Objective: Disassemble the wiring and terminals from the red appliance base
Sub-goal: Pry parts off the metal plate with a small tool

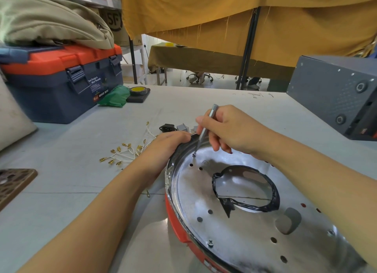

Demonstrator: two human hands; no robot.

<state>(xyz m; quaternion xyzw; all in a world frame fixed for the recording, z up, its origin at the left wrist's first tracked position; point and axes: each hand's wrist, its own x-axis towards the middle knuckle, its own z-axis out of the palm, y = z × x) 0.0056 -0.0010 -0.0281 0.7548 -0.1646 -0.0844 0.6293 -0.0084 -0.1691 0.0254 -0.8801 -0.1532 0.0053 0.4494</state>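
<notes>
The red appliance base [177, 230] lies nearest you, its metal plate [244, 227] facing up, your left hand [169, 144] gripping the base's far-left rim, your right hand [226, 127] pinching a screwdriver [204, 130] tipped onto a plate screw [193, 154], and loose white wires [126, 152] lying left of the base

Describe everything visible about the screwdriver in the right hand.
The screwdriver is slim, grey and metallic-looking, with a faceted handle end and a thin shaft. It tilts, its top leaning away from the person. Its tip sits on a small screw near the far rim of the silver metal plate. The right hand pinches its middle; nothing else touches it.
</notes>
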